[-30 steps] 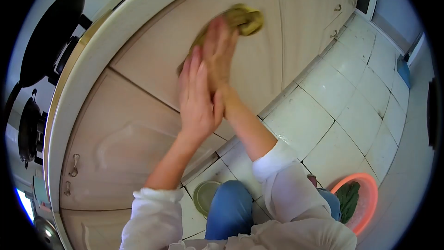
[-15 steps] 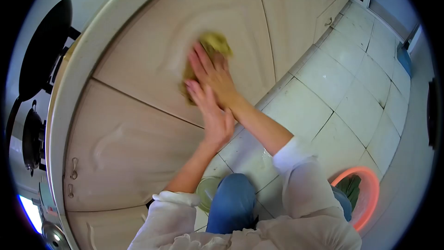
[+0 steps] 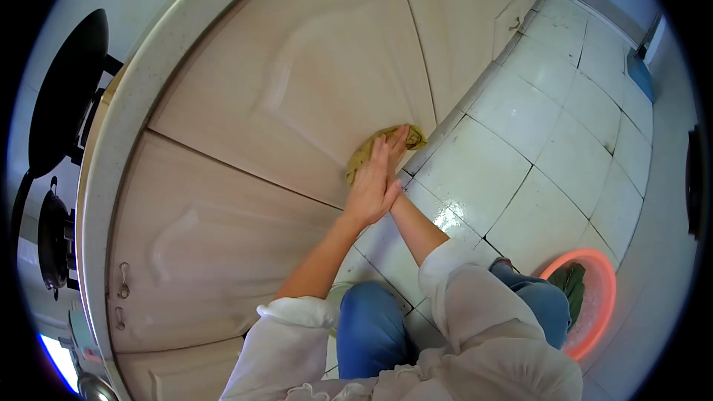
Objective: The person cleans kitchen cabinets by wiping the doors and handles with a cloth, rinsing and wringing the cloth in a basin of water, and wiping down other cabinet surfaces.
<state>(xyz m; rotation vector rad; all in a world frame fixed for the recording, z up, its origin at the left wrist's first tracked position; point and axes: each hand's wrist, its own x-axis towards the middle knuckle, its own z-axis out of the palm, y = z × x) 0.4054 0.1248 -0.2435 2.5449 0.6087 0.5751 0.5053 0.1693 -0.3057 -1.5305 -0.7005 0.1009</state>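
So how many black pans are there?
2: a large pan at the upper left of the view, and a smaller pan below it. Others may be hidden beyond the edge.

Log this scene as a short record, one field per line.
Left hand: flat, overlapping the right hand
Right hand: extended over the cloth
Cloth: yellowish green, against a cabinet door, near its lower edge
Stove side: large black pan, smaller dark pan
Floor: pale tiles
Basin: pink, holding something dark green
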